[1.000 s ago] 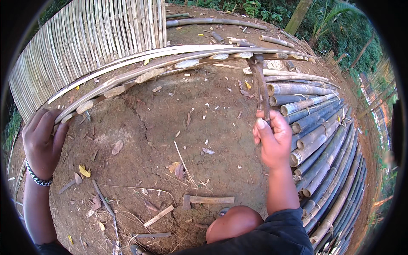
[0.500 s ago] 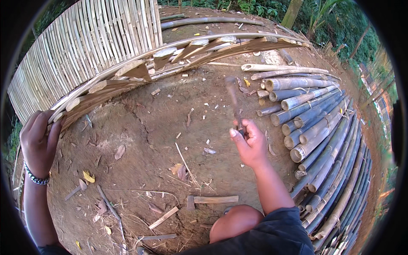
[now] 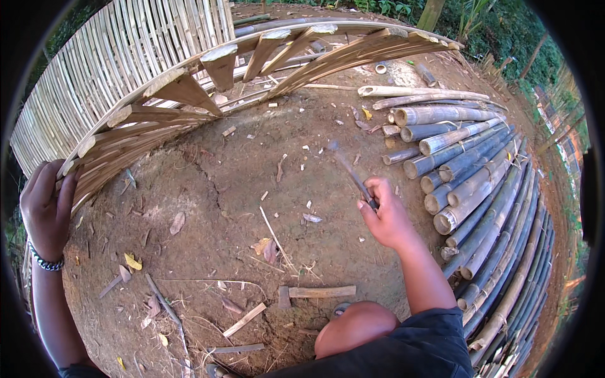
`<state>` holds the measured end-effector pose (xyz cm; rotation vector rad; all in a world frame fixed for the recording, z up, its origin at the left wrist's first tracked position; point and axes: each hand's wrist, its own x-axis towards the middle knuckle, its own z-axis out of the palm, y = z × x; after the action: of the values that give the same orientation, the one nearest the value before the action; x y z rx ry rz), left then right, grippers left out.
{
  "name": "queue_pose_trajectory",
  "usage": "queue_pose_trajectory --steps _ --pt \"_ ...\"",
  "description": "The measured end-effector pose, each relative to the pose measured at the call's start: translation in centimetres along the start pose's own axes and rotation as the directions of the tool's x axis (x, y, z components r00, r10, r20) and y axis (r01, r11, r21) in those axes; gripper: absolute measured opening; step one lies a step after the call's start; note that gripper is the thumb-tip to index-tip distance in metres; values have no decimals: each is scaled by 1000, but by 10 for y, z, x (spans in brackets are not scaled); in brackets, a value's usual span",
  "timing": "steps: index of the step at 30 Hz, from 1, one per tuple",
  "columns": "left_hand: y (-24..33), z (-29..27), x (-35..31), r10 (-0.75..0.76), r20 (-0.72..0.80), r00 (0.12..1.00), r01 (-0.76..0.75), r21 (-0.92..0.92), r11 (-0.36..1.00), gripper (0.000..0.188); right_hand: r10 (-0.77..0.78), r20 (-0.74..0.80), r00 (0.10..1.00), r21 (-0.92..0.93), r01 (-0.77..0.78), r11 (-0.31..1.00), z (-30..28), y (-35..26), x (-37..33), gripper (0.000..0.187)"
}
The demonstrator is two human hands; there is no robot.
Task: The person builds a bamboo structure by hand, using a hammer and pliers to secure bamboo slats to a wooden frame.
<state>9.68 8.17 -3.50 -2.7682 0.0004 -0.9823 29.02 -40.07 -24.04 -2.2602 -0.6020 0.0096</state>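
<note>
While I stand watching the head view, the left hand has its grip closed about the near left end of a long slatted wooden panel; the panel sweeps across the upper left over the bare ground, its slats fanned, and it seems tipped up on one side, though I cannot tell how much of it bears on the soil. The right hand has its grip wrapped round the handle of a slim tool, held out over open earth, well apart from the panel; its far end is too blurred to name.

To steady the panel well, I would say, the left fingers want to hold firm at the edge, clear of the narrow gaps between slats; the long far end will likely sag or twist, so a slow, even tilt suits it; the tool is best pointed away from the knee, and the feet placed clear of the hatchet lying just beyond it; the stacked bamboo poles sit to the right.
</note>
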Motion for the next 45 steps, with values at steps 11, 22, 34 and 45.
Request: queue_pose_trajectory --steps 11,22,34,45 --pt "9 -5 -6 32 10 999 -33 32 999 14 227 311 923 848 -377 373 88 -21 40 35" --pt "13 -5 -6 20 34 999 -22 61 998 14 -218 183 959 965 -217 -145 102 -35 97 35" --pt "11 -6 -3 19 7 1000 -19 87 996 15 -415 65 907 886 -244 -395 124 -53 130 32" --pt "1 -7 -5 9 20 1000 -11 88 996 17 -370 26 929 895 -186 -404 133 -60 141 27"
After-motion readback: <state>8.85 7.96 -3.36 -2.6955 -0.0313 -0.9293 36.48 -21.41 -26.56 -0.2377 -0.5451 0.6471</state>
